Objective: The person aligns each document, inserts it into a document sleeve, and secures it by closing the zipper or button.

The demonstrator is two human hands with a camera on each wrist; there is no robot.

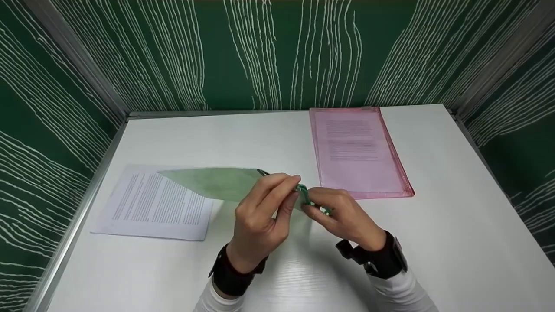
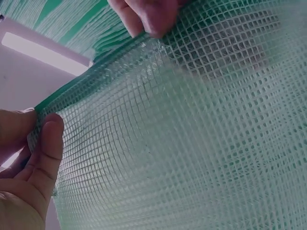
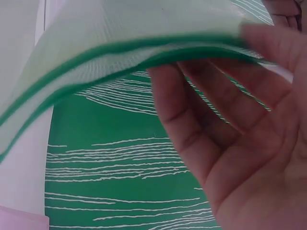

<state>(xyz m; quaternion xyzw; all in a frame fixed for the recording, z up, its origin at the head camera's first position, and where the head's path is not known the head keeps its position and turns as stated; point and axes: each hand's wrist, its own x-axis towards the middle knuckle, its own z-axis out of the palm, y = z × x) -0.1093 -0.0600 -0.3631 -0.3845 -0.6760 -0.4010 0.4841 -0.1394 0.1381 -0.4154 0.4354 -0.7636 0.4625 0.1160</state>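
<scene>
Both hands hold a green translucent mesh zip pouch (image 1: pixel 217 183) above the middle of the white table. My left hand (image 1: pixel 262 221) pinches its green-trimmed top edge between thumb and fingers. Close by on the right, my right hand (image 1: pixel 347 219) grips the same edge. In the left wrist view, the mesh side (image 2: pixel 144 143) of the pouch fills most of the picture. Two green edge strips (image 3: pixel 105 50) run slightly apart in the right wrist view, with the right thumb above and fingers below. Whether anything lies inside the pouch I cannot tell.
Printed white sheets (image 1: pixel 151 216) lie on the left of the table (image 1: pixel 455 242), partly under the raised pouch. A pink zip pouch (image 1: pixel 355 173) with a printed page inside lies at the back right. Green walls with white lines (image 1: pixel 286 52) border the table.
</scene>
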